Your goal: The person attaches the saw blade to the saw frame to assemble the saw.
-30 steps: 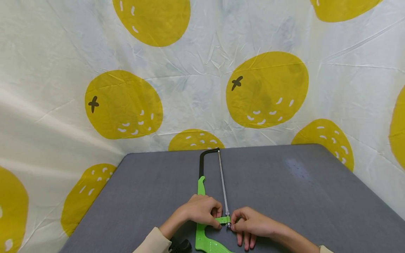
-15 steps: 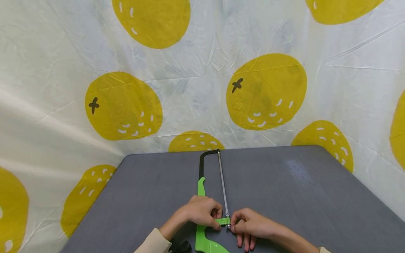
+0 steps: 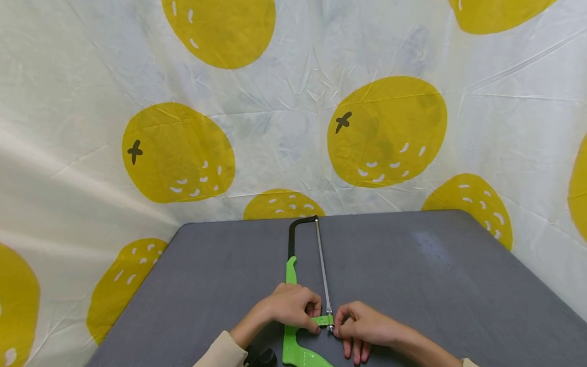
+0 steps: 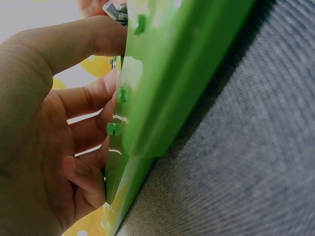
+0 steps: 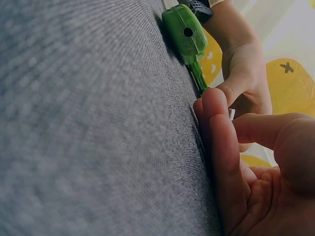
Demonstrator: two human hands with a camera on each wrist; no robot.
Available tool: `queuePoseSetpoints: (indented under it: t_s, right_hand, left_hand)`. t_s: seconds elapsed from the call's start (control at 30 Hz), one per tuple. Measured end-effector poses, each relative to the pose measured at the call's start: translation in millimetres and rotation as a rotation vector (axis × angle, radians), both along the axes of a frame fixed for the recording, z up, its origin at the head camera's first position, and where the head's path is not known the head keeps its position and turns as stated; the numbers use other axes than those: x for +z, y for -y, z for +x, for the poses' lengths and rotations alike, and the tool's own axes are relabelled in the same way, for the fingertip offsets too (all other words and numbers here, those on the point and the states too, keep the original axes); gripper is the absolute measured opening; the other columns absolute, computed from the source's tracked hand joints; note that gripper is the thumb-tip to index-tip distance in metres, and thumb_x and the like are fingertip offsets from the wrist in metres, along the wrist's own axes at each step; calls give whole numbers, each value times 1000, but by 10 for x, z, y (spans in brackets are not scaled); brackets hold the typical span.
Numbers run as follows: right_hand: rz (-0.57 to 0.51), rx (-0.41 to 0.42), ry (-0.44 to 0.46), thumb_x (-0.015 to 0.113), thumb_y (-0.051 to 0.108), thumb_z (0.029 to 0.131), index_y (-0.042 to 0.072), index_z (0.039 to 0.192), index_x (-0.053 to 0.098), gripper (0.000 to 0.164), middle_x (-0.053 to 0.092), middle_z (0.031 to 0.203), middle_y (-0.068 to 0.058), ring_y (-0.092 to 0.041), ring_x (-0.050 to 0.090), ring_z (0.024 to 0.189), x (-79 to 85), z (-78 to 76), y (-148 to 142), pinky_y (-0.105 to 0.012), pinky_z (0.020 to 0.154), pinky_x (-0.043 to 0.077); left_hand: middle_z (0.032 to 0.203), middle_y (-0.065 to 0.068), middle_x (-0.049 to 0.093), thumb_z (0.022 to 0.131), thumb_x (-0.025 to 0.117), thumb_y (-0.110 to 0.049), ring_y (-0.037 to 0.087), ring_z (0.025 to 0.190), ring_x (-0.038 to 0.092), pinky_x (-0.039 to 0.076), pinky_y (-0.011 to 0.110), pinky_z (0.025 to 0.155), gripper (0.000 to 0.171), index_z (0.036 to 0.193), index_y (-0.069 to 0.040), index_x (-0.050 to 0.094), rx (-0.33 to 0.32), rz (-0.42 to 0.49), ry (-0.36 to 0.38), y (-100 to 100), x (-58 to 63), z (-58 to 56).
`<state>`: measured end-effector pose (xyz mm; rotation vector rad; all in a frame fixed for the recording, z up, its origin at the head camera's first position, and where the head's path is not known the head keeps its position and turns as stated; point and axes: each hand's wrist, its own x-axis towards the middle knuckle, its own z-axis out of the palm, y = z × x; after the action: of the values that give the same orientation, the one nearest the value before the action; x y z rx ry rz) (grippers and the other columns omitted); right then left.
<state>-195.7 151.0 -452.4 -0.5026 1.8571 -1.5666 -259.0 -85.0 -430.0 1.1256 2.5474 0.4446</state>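
A hacksaw (image 3: 303, 354) with a green handle and black front bow lies on the grey table, its bow pointing away from me. Its thin silver blade (image 3: 323, 270) runs along the right side, down to a green bracket (image 3: 324, 320). My left hand (image 3: 293, 306) grips the green frame by that bracket; in the left wrist view its thumb and fingers close on the green part (image 4: 172, 73). At the bracket's end, my right hand (image 3: 364, 323) pinches a small metal wing nut (image 3: 330, 329) between thumb and index finger. In the right wrist view, the fingers largely hide the nut.
The grey cloth-covered table (image 3: 403, 275) stretches out on both sides of the saw. Behind and beside it hangs a white curtain (image 3: 284, 148) with yellow fruit prints. A black device (image 3: 261, 358) sits by the left wrist.
Both hands stay at the bracket, and the saw keeps its place. Only a slight shift of the right fingertips at the wing nut and of the head view shows.
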Motion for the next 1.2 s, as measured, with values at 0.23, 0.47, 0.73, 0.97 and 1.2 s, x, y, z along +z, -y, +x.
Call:
queuePoseSetpoints:
  t_s: [0.23, 0.47, 0.73, 0.97, 1.2]
  right_hand:
    - [-1, 0, -7, 63, 11, 96, 0, 98, 64, 11, 69, 64, 0, -1, 63, 45, -3, 11, 3, -19, 41, 48]
    - [2, -6, -40, 67, 16, 94, 3, 96, 65, 13, 70, 64, 0, -3, 63, 44, -2, 22, 17, -19, 41, 48]
    - [9, -37, -11, 68, 21, 97, 3, 95, 65, 18, 69, 63, 1, -1, 62, 44, 13, 26, 34, -20, 40, 48]
    - [26, -49, -21, 66, 26, 99, 4, 92, 66, 23, 69, 63, -1, -3, 62, 43, 6, 22, 36, -20, 40, 48]
    - [30, -51, -20, 64, 23, 98, 1, 93, 67, 23, 70, 64, -3, -4, 62, 42, 12, 13, 30, -21, 40, 48]
  left_hand:
    - [66, -21, 54, 80, 84, -44, 0, 54, 48, 39, 23, 52, 23, 78, -35, 63, -3, -1, -15, 6, -13, 6]
    - [66, -21, 54, 79, 84, -44, 0, 55, 48, 38, 23, 53, 24, 77, -34, 63, -4, 2, -23, 4, -17, 4]
    - [66, -21, 54, 80, 84, -44, 0, 55, 49, 39, 23, 53, 23, 77, -34, 63, 0, -2, -18, 3, -22, -1]
    - [65, -21, 54, 80, 84, -44, 0, 55, 49, 39, 23, 54, 23, 77, -34, 63, 4, -4, -20, -1, -11, -4]
    - [65, -21, 54, 79, 84, -43, 0, 54, 48, 38, 23, 53, 23, 77, -34, 63, 3, -1, -20, -3, -3, -10]
